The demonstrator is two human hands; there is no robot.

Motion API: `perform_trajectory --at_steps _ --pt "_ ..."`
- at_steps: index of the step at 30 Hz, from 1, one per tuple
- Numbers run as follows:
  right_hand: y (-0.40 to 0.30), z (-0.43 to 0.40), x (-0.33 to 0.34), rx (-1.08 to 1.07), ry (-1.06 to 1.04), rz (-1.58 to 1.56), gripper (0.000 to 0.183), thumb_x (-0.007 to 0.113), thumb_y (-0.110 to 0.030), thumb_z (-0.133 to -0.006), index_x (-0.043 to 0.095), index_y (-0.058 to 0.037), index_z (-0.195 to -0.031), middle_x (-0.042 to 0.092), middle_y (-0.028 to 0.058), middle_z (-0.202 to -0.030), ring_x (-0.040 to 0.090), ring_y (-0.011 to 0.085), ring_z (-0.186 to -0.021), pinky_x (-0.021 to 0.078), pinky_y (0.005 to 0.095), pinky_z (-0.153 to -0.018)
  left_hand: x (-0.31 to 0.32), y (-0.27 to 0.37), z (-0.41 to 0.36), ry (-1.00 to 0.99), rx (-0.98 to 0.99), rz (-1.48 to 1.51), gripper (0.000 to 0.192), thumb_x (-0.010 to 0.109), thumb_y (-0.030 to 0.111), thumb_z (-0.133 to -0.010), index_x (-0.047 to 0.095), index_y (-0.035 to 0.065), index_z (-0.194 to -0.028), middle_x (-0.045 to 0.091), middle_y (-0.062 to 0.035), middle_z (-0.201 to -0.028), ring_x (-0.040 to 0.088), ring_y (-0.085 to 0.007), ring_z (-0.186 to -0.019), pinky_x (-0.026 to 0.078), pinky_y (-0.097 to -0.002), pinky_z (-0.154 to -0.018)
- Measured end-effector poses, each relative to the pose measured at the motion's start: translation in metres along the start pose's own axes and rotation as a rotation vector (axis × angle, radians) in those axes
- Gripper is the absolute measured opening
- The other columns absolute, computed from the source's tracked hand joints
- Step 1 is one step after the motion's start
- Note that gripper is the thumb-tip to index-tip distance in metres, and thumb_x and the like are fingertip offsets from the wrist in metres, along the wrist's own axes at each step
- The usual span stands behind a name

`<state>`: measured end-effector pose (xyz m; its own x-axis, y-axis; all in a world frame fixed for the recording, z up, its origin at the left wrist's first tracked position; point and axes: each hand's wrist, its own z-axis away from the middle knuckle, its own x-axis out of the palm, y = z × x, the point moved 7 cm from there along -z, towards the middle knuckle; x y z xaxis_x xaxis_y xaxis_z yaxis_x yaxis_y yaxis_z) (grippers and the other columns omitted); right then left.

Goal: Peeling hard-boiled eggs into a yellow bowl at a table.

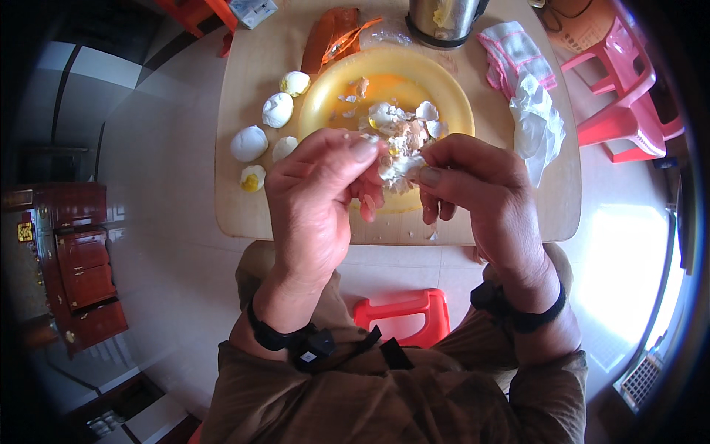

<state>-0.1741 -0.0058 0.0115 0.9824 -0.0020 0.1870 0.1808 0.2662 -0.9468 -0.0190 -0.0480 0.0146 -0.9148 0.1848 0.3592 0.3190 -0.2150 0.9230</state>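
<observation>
Both my hands are raised over the near side of a yellow plastic basin (pixel 327 94). My left hand (pixel 321 183) pinches a small whitish eggshell fragment (pixel 370 138) between thumb and forefinger, and a shell flake clings to a lower finger. With thumb and forefinger, my right hand (pixel 482 183) grips a torn, whitish piece of egg (pixel 400 166); whether shell is still on it is hard to tell. Below lies a heap of broken eggshells (pixel 410 130) in the basin. Several peeled eggs (pixel 277 110) rest left of the basin, some with yolk showing.
On the wooden table (pixel 244 216), an orange packet (pixel 333 36) and a steel kettle (pixel 444 22) stand behind the basin. A checked cloth (pixel 516 53) and a crumpled white plastic bag (pixel 535 127) lie at right. A red stool (pixel 402 316) is below; pink chairs (pixel 632 105) stand right.
</observation>
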Motion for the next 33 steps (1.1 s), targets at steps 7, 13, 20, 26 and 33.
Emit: perform_trajectory --at_steps 7,13,20,26,33 --pt "-0.058 0.055 0.026 -0.749 -0.094 0.255 0.022 0.061 -0.021 -0.089 0.061 -0.0001 -0.082 0.062 0.0112 -0.081 0.062 0.0194 -0.063 0.0496 0.0308 -0.058 -0.013 0.007 0.000 -0.008 0.049 0.056 0.024 0.056 0.018 -0.092 0.063 -0.0047 -0.089 0.059 -0.0086 -0.070 0.054 -0.0130 -0.056 0.040 -0.0240 -0.048" --pt "-0.090 0.092 0.055 -1.098 -0.332 0.163 0.017 0.067 -0.012 -0.082 0.063 -0.0018 -0.095 0.056 0.0110 -0.081 0.059 0.0217 -0.061 0.0475 0.0314 -0.047 -0.009 0.006 0.003 0.057 0.004 -0.051 0.026 0.048 0.021 -0.091 0.059 -0.0024 -0.085 0.056 -0.0108 -0.069 0.053 -0.0170 -0.057 0.040 -0.0276 -0.048" --pt "-0.079 0.094 0.052 -1.339 -0.265 0.119 0.026 0.069 -0.006 -0.077 0.061 -0.0039 -0.102 0.054 0.0106 -0.088 0.059 0.0234 -0.066 0.0424 0.0279 -0.042 -0.016 0.014 0.002 0.054 0.075 -0.052 0.028 0.048 0.022 -0.092 0.060 -0.0027 -0.087 0.056 -0.0096 -0.068 0.053 -0.0164 -0.057 0.039 -0.0273 -0.050" --pt "-0.073 0.095 0.050 -1.354 -0.325 0.154 0.028 0.070 -0.005 -0.075 0.061 -0.0055 -0.102 0.054 0.0116 -0.088 0.059 0.0248 -0.067 0.0439 0.0288 -0.044 -0.015 0.011 -0.002 0.055 0.079 -0.055 0.025 0.051 0.020 -0.093 0.060 -0.0034 -0.088 0.056 -0.0092 -0.069 0.053 -0.0158 -0.056 0.039 -0.0267 -0.050" --pt "-0.069 0.098 0.047 -1.382 -0.441 0.226 0.032 0.071 -0.004 -0.072 0.061 -0.0073 -0.102 0.053 0.0126 -0.089 0.059 0.0264 -0.069 0.0459 0.0300 -0.047 -0.016 0.009 -0.001 0.073 0.116 -0.166 0.014 0.057 0.005 -0.089 0.062 -0.0045 -0.097 0.059 -0.0086 -0.072 0.053 -0.0131 -0.058 0.040 -0.0242 -0.053"
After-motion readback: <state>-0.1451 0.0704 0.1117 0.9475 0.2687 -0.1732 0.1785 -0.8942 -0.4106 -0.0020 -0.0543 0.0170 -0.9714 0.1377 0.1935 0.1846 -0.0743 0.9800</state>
